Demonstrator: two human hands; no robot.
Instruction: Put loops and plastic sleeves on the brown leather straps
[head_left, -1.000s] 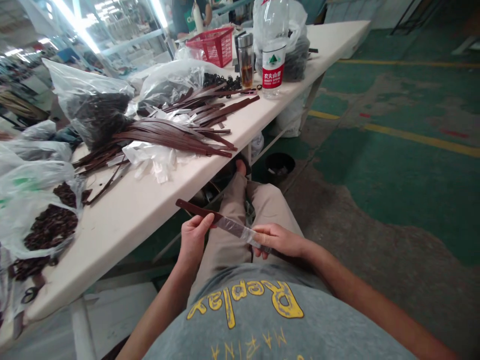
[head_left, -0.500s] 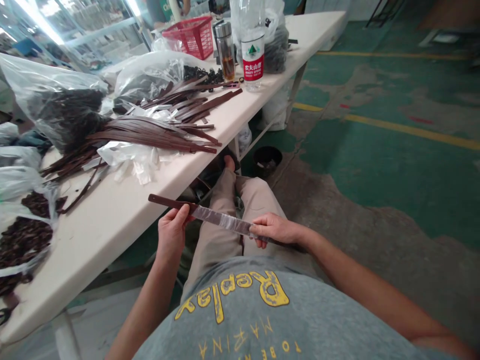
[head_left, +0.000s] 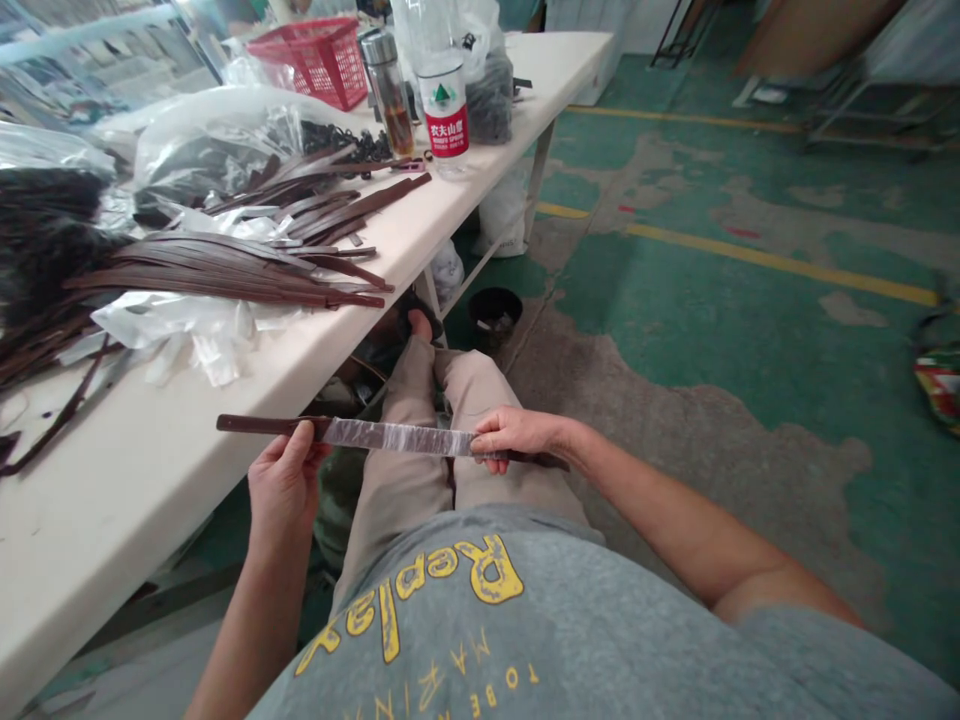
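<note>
A dark brown leather strap (head_left: 397, 438) stretches almost level above my lap, its middle part covered in clear plastic film. My left hand (head_left: 289, 462) pinches it near the left end of the film, thumb on top, and the bare brown end sticks out to the left over the table edge. My right hand (head_left: 517, 436) grips the strap at the film's right end, fingers curled under it, and a dark tail shows beyond the fingers. On the table beside me lies a pile of similar brown straps (head_left: 225, 275), partly on crumpled plastic film (head_left: 199, 335).
The white table (head_left: 172, 450) runs along my left. On it stand a plastic bottle (head_left: 448, 125), a flask (head_left: 390, 100), a red basket (head_left: 330, 65) and plastic bags (head_left: 202, 130) of dark pieces. A black bowl (head_left: 495, 310) sits on the floor by the table leg.
The view has turned right, so table things shift left. The strap is now more level, and more of its right tail shows past my right hand. Both hands keep their hold.
</note>
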